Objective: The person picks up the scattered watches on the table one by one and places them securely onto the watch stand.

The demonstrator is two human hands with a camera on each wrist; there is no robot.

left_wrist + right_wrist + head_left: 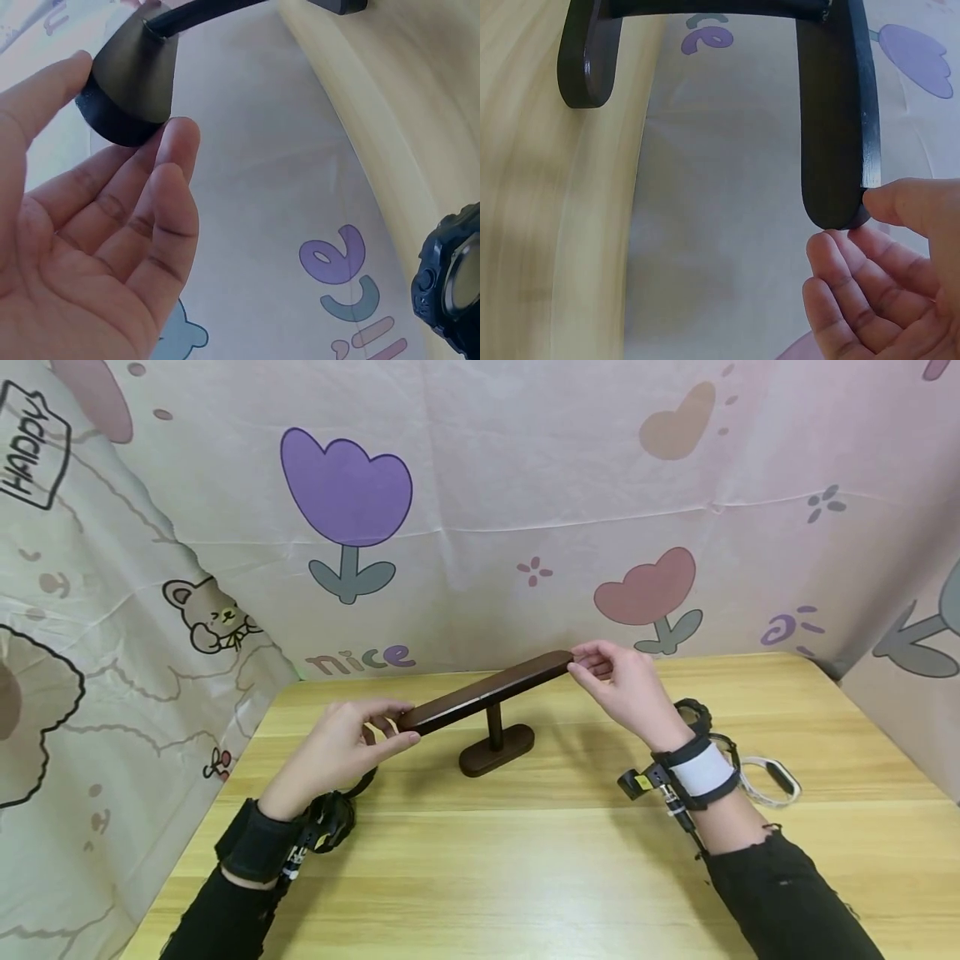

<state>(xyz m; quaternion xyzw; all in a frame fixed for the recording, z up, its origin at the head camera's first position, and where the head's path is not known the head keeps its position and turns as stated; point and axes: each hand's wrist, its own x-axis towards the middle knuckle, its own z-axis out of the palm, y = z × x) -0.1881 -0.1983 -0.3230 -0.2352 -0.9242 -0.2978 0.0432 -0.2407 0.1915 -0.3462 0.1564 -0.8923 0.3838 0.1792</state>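
A dark brown wooden display stand (480, 691) has a long rounded bar on a short post over an oval base (497, 750). Between thumb and fingers, my left hand (348, 743) pinches the bar's near left end. The far right end is held by my right hand (622, 685), its thumb on the edge and fingertips at the tip. The left wrist view shows the bar's end (127, 112) against the left thumb and fingers; in the right wrist view the other end (836, 180) meets the right fingertips. Whether the base touches the table, I cannot tell.
A black watch (454, 277) lies near my left wrist. By my right wrist are a black-strapped watch (693, 714) and a white band with a dark face (780, 781). Behind the wooden table (510, 877) hangs a printed cloth (480, 510).
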